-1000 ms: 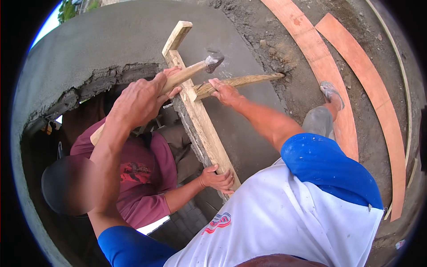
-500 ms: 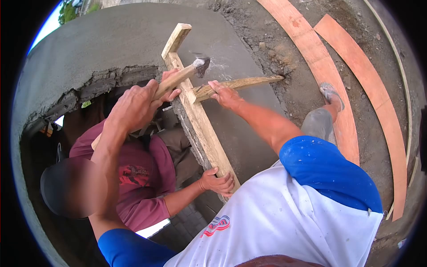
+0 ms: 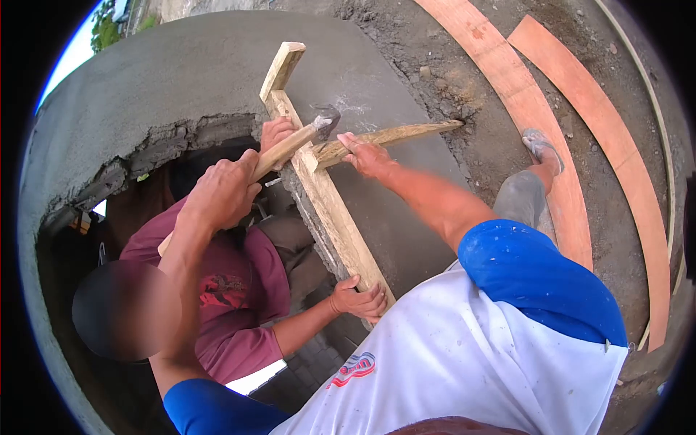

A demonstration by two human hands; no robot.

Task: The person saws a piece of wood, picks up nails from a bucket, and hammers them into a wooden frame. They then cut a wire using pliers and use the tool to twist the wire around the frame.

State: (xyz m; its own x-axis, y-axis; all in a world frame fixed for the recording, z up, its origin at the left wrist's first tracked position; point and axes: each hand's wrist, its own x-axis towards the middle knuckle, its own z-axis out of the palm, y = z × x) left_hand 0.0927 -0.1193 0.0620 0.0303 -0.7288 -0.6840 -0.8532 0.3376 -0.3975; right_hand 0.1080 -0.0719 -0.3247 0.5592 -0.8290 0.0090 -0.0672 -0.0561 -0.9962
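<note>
My left hand (image 3: 221, 190) is closed around the wooden handle of a hammer (image 3: 290, 150). The dark hammer head is over a long wooden board (image 3: 330, 210), close to where a pointed wooden stake (image 3: 406, 133) meets it. With my right hand (image 3: 368, 156) I grip the stake near its board end; its tip reaches the ground at the right. A short wood piece (image 3: 283, 67) stands at the board's far end. A co-worker's hand (image 3: 277, 134) holds the board behind the hammer, and the co-worker's other hand (image 3: 358, 299) grips its near end.
The board lies along the broken edge of a grey cement surface (image 3: 217, 58). A co-worker in a maroon shirt (image 3: 235, 290) and dark cap is inside the opening. Two curved plywood strips (image 3: 500, 72) lie on the dirt at right, one under my sandalled foot (image 3: 540, 148).
The hammer head is slightly lower and nearer the board. The co-worker's far hand has shifted on the board, with its fingers drawn closer. The whole view has tilted slightly.
</note>
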